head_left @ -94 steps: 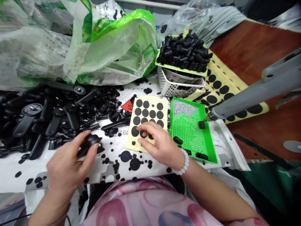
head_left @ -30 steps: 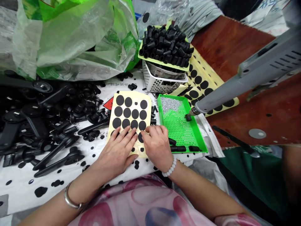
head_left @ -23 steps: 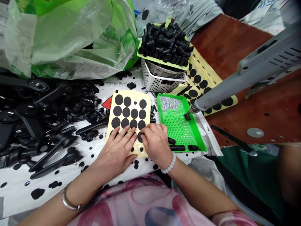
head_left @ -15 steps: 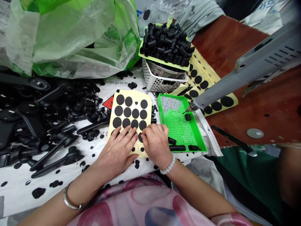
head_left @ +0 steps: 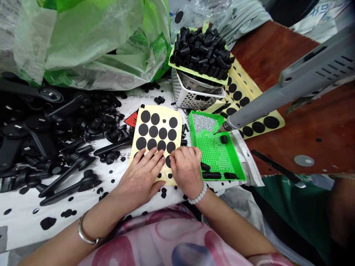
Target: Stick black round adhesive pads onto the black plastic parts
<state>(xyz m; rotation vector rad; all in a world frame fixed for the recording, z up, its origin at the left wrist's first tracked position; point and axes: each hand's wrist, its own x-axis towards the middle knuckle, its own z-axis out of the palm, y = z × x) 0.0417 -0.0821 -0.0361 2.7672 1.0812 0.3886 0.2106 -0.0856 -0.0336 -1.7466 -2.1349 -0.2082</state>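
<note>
On the white-covered surface [head_left: 83, 202], a pale yellow, smooth paper sheet [head_left: 164, 113] set with rows of flat, round black discs [head_left: 153, 131] is laid near the middle of the front edge. The left hand [head_left: 138, 179] is rested flat across the lower part of the sheet, its fingers extended and slightly parted, with nothing gripped. The right hand [head_left: 186, 171] is set at the sheet's lower right edge, its fingers curled in; whether anything is pinched there cannot be told. Towards the surface's left edge, a tangled heap of black plastic arms [head_left: 41, 144] is piled. Just right of the sheet, a shallow green plastic tray [head_left: 237, 159] with a perforated floor is placed; small silvery pieces [head_left: 203, 123] are gathered at its far end, and black tubular sleeves [head_left: 212, 175] are lined along its near wall. A tapered grey tool [head_left: 257, 107] is pointed over it from the right. Beyond, a white perforated plastic basket [head_left: 183, 96] is topped by short black tubes [head_left: 202, 51].
</note>
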